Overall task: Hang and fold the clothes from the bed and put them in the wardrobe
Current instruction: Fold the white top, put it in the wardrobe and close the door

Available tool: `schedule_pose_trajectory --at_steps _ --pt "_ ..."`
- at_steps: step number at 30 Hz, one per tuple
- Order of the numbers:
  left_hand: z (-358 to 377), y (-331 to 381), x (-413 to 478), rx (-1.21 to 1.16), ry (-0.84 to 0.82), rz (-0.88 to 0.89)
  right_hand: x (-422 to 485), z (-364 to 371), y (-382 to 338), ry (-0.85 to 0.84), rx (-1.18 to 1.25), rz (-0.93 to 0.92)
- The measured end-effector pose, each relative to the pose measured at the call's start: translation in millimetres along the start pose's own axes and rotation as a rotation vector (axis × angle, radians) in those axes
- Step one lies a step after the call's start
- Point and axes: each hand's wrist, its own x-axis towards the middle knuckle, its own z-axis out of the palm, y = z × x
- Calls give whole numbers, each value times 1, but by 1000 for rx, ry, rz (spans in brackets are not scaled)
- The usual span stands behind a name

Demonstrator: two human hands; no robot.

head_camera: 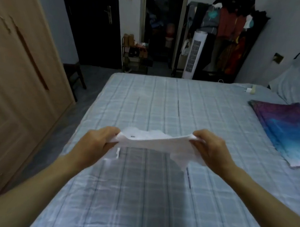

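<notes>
Left hand [96, 142] and right hand [210, 149] each clamp their fingers on one end of a white cloth garment [151, 141]. It is stretched between them, above the blue checked bed [164, 105]. The beige wooden wardrobe [10, 80] stands left.

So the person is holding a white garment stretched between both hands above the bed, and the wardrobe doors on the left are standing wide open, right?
Not quite. The head view shows the wardrobe doors on the left shut, not wide open. The rest holds: the left hand and right hand each grip an end of the white garment, stretched between them above the bed.
</notes>
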Motion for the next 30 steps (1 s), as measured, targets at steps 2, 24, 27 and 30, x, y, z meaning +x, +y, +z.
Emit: schedule_pose_trajectory --at_steps 2,24,27,30 --pt "23 18 -59 -1 -132 -2 -63 15 -7 -107 31 65" --pt "13 99 -284 -225 -380 -234 -298 54 -149 -308 -53 305" --pt "4 96 -275 -259 -277 -277 -288 52 -161 -213 -82 336" --pt "3 89 -262 -268 -251 -319 -275 54 -165 -171 -60 346"
